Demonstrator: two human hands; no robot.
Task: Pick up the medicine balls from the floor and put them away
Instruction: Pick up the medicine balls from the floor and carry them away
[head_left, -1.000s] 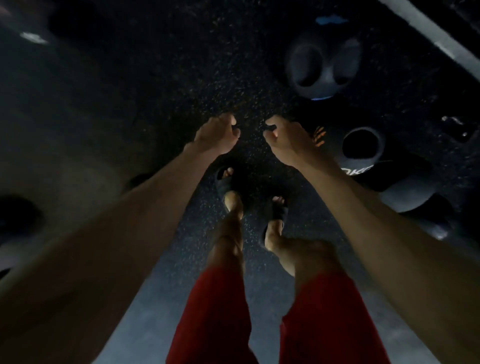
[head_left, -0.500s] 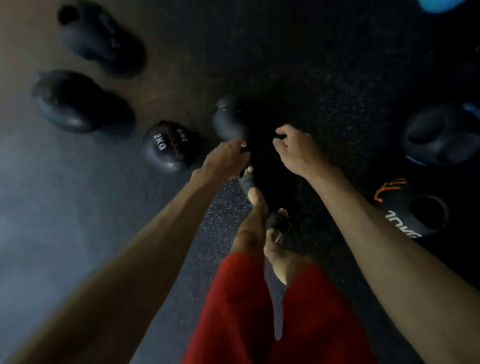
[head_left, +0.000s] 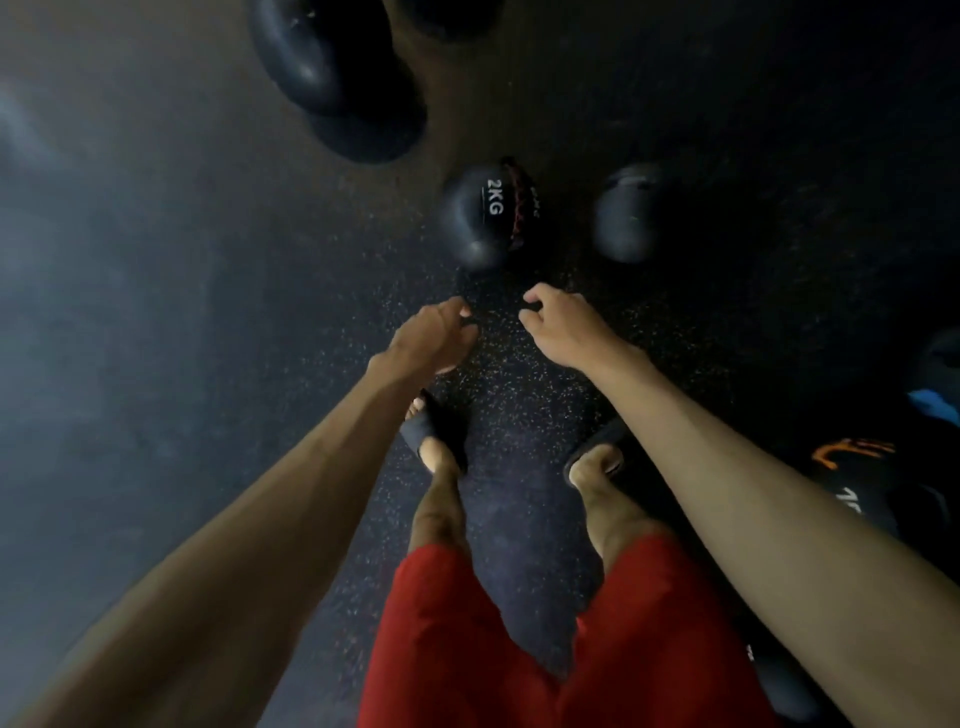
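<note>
left grip (head_left: 431, 338) loosely curled, empty | right grip (head_left: 563, 327) loosely curled, empty | 2KG medicine ball (head_left: 483, 218) on floor (head_left: 208, 312) just beyond both, untouched

Printed in white, turned sideways, on the black medicine ball (head_left: 475, 223) just above the centre of the frame: "2KG". Past its red stitching (head_left: 517, 208), more small lettering, too blurred to read. At the right edge, on another black ball (head_left: 878, 488): an orange mark and white characters, partly hidden, unreadable.
</note>
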